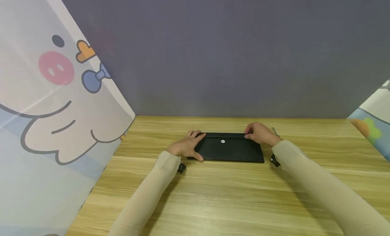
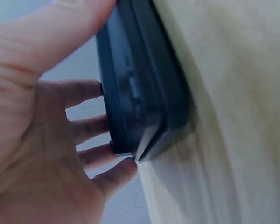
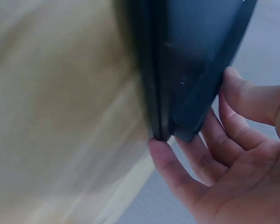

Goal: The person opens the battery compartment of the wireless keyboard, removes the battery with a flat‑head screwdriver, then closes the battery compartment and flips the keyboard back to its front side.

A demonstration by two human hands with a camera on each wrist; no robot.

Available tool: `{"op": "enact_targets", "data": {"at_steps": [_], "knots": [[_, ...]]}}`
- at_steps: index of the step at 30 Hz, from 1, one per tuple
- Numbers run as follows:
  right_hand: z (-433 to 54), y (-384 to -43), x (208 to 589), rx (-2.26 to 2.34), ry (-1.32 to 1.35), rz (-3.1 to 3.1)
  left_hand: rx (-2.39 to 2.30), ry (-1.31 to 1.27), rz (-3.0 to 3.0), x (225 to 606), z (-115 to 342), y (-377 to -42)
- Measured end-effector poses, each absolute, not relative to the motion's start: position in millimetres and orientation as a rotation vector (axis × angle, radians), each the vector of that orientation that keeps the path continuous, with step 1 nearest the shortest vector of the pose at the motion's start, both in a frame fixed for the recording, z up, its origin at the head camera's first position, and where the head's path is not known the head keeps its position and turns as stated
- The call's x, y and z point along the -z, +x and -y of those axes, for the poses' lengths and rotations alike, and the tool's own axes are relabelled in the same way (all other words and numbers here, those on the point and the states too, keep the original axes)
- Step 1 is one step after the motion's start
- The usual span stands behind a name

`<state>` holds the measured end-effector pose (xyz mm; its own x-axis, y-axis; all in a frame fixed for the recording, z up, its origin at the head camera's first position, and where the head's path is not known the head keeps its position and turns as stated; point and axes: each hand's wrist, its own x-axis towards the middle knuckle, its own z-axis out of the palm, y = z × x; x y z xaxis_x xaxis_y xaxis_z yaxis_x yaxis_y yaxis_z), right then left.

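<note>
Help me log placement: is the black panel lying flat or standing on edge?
Flat: the head view shows the black panel broad side up, its white dot visible.

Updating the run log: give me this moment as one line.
black panel: on wooden table; left hand: touches left end; right hand: pinches far edge, right part

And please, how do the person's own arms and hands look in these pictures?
The sleeves are long and cream-coloured, ending near the wrists. The left hand and the right hand are bare, without gloves. A small black piece shows beside each wrist.
</note>
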<state>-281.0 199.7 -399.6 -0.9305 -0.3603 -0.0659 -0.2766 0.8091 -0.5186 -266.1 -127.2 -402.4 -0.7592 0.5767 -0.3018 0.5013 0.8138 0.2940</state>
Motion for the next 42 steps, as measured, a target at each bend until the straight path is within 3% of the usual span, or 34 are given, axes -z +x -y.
{"op": "enact_targets", "data": {"at_steps": [18, 42], "knots": [[-196, -293, 392, 0.739, -0.515, -2.743, -0.243, 0.611, -2.717, 401, 123, -262], [-202, -298, 390, 0.774, -0.481, -2.675, -0.443, 0.758, -2.627, 405, 140, -268]]}}
